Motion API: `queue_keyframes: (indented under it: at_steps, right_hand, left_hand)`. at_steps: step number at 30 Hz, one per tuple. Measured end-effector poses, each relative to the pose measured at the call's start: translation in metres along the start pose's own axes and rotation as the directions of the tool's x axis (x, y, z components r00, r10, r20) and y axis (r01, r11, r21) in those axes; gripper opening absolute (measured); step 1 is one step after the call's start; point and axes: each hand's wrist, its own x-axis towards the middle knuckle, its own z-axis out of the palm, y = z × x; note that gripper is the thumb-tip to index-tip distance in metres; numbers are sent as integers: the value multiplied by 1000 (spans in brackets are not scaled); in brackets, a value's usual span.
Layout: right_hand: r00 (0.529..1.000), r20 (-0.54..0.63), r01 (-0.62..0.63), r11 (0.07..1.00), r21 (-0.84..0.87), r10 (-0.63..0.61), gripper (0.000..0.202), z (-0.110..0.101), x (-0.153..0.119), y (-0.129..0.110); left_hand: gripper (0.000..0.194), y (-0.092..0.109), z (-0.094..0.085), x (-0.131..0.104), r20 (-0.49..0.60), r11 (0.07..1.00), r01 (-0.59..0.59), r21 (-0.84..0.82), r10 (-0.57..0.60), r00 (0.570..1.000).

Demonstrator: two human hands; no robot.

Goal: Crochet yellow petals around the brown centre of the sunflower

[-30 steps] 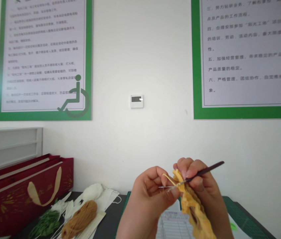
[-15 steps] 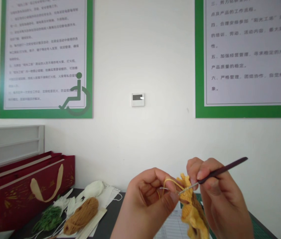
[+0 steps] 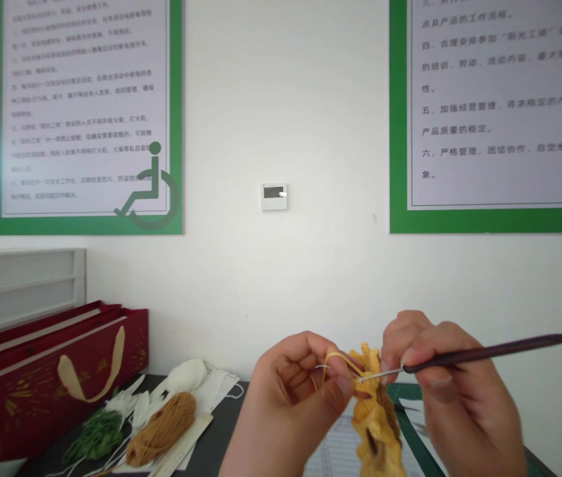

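My right hand (image 3: 452,391) grips a crochet hook (image 3: 490,351) by its dark handle, which points out to the right. The hook's thin metal tip reaches left to the upper edge of a yellow crochet piece (image 3: 378,424). Between thumb and fingers, my left hand (image 3: 295,391) pinches that edge. A strand of yellow yarn (image 3: 340,358) loops over the left fingers beside the hook tip. The ruffled piece hangs down between my two hands, its lower end cut off by the frame.
On the dark table at left lie a brown yarn skein (image 3: 162,427), a green yarn bundle (image 3: 95,434) and a white yarn ball (image 3: 186,375). Dark red gift bags (image 3: 27,391) stand behind them. Printed paper (image 3: 333,444) and a green cutting mat (image 3: 410,427) lie under my hands.
My right hand has shifted slightly right, and the hook has drawn back to the right with its handle now lying flatter. My left hand keeps its pinch in nearly the same place.
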Motion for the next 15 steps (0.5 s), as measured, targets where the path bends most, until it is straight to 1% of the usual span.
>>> queue_keyframes:
  at_steps: [3,9,15]
  right_hand:
    - [999,23,35,998,-46,-34,15,-2,1,-3]
    - [1000,25,15,999,-31,-15,15,-2,1,-2]
    - [997,27,80,996,-26,-79,11,-1,2,-3]
  left_hand:
    - [23,0,-1,0,18,1000,8,-13,-8,1000]
    - [24,-1,-1,0,29,1000,-16,5,15,999]
    - [26,-1,1,0,17,1000,-16,-22,16,1000]
